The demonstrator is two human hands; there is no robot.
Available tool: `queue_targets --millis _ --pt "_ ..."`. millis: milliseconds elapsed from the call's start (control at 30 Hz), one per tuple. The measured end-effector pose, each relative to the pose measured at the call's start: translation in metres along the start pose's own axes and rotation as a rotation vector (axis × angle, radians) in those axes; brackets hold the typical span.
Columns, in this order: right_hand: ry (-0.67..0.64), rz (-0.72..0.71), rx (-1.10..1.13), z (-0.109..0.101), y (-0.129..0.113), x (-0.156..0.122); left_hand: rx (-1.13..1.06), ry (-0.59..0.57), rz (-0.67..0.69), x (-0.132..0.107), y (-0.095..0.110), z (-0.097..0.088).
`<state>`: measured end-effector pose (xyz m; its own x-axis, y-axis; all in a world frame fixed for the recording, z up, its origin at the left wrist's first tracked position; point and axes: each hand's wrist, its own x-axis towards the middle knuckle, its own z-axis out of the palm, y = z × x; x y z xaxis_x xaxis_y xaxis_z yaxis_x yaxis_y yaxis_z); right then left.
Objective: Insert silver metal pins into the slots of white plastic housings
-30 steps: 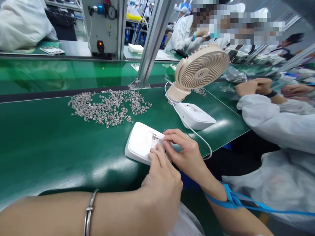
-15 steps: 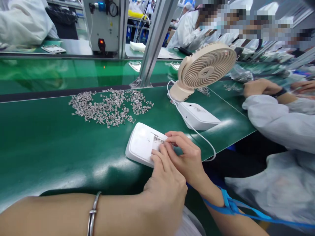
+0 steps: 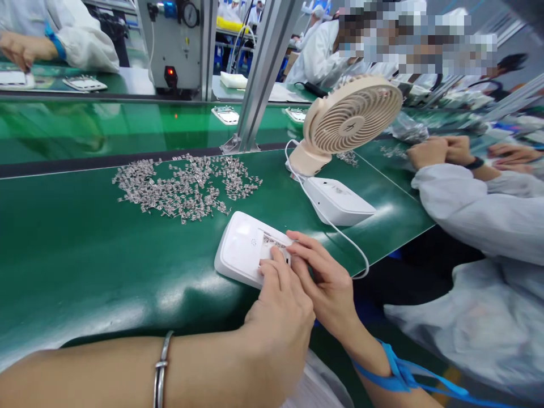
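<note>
A white plastic device (image 3: 237,241) lies tilted on the green work surface, with a cluster of small holes in its face. Inside its recessed compartment (image 3: 272,239), small metal pieces line the far side. My left hand (image 3: 280,311), with a metal bangle on its wrist, grips the near side, fingertips pressed at the recess. My right hand (image 3: 325,277), wearing a blue wrist strap, closes on the device's right end. Whether a small part sits under the fingertips is hidden. Many loose small metal contacts (image 3: 170,195) are spread beyond the device.
A beige fan (image 3: 352,122) stands behind a second white device (image 3: 340,201), its white cable (image 3: 344,233) curving to the table edge. A metal post (image 3: 266,73) rises at the back. A co-worker's sleeves (image 3: 463,198) are at right; another person's hand (image 3: 25,50) works far left.
My right fingers have shifted from a pinch over the compartment to the device's right end, uncovering more of the recess. At far left, a co-worker's hand has come into view.
</note>
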<state>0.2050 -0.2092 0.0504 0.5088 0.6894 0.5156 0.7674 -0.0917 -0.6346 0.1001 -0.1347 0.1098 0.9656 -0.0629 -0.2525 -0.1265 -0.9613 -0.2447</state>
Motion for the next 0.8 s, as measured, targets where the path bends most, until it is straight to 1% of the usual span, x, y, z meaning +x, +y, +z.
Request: queue_targets --millis 100,200,267,333,400,433,600,733,767,800 --pt "-0.013 -0.034 -0.027 0.000 0.002 -0.002 0.016 0.029 -0.029 0.002 0.002 0.002" --pt "-0.039 -0.068 -0.067 -0.003 0.005 -0.001 0.026 0.015 -0.013 0.002 0.002 0.002" --pt "-0.092 -0.109 -0.108 -0.006 0.007 0.003 0.028 -0.009 0.001 0.001 0.003 0.001" --pt "-0.177 -0.165 -0.140 -0.010 0.008 0.010 0.030 -0.019 0.004 0.000 0.003 0.001" --pt "-0.249 -0.207 -0.139 -0.012 0.008 0.019 0.034 -0.009 0.004 0.000 0.004 0.001" --pt "-0.258 -0.208 -0.130 -0.012 0.008 0.024 0.038 -0.001 -0.006 0.000 0.005 0.002" --pt "-0.156 -0.052 -0.073 -0.001 0.008 0.038 0.068 0.019 -0.069 0.000 0.009 0.006" --pt "-0.153 0.026 -0.004 0.007 0.008 0.034 0.093 0.022 -0.094 0.002 0.010 0.009" --pt "-0.142 0.057 0.024 0.007 0.009 0.033 0.098 0.018 -0.101 0.003 0.010 0.009" --pt "-0.106 0.085 0.044 0.007 0.012 0.032 0.104 0.011 -0.102 0.003 0.010 0.007"
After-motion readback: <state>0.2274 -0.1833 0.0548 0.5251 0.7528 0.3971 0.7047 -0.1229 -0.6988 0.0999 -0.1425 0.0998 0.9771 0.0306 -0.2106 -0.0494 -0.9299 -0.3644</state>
